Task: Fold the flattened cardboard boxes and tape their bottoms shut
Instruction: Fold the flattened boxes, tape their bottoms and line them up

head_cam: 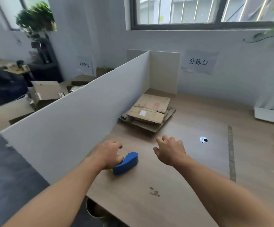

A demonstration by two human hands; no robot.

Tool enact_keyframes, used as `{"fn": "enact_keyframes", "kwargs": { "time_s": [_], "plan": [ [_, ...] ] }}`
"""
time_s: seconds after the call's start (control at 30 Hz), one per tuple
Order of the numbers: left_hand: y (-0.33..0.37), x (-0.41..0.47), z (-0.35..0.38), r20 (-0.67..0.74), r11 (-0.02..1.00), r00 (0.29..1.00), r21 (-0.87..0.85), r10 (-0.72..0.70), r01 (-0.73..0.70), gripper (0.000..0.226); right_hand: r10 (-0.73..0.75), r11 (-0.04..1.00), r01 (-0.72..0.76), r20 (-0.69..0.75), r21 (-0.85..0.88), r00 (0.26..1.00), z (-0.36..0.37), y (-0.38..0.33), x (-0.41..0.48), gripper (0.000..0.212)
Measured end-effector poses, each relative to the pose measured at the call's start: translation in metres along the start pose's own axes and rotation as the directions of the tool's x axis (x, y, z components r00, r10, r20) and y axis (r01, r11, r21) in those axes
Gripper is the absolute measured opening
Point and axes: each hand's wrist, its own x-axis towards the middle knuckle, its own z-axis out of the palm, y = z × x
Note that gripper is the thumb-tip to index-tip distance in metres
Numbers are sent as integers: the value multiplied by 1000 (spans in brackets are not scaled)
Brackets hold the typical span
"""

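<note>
cardboard in a loose pile: the flattened cardboard boxes (147,112) lie on the far part of the wooden desk (190,185), close against the white partition (83,115) on their left. the top sheet carries a white label and looks creased and worn at the edges. we judge each sheet light, stiff across its panels and ready to bend only at its score lines. the sheets may slide on each other, so we would take the top one by two opposite long edges, one hand to each, and not by a loose flap that could tear.

nearer to us, well apart from the pile, the blue tape dispenser (128,163) rests on the desk. our left hand (108,154) lies over its left end with fingers curled round it. our right hand (170,149) hovers just right of the dispenser, fingers loosely spread, holding nothing.

further right we see a cable grommet (203,139) and a dark strip (231,153) on the desk, then a white tray (270,114) at the far right. a paper sign (198,62) hangs on the far wall. more opened boxes (46,92) sit beyond the partition, to the left.
</note>
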Motion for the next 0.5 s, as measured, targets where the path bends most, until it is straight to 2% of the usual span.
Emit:
{"fn": "enact_keyframes", "kwargs": {
  "time_s": [0.2, 0.37, 0.5],
  "plan": [
    [-24, 88, -16, 1, 996, 998, 73, 59, -59, 50, 50, 999, -51, -28, -20, 998, 12, 12, 66, 37],
    [-31, 164, -20, 10, 977, 988, 143, 156, -156, 48, 105, 988, -98, 53, -121, 993, 27, 32, 128, 31],
    [-49, 216, -16, 28, 970, 981, 143, 194, -196, 45, 129, 985, -115, 111, -126, 985, 37, 27, 174, 31]
  ]
}}
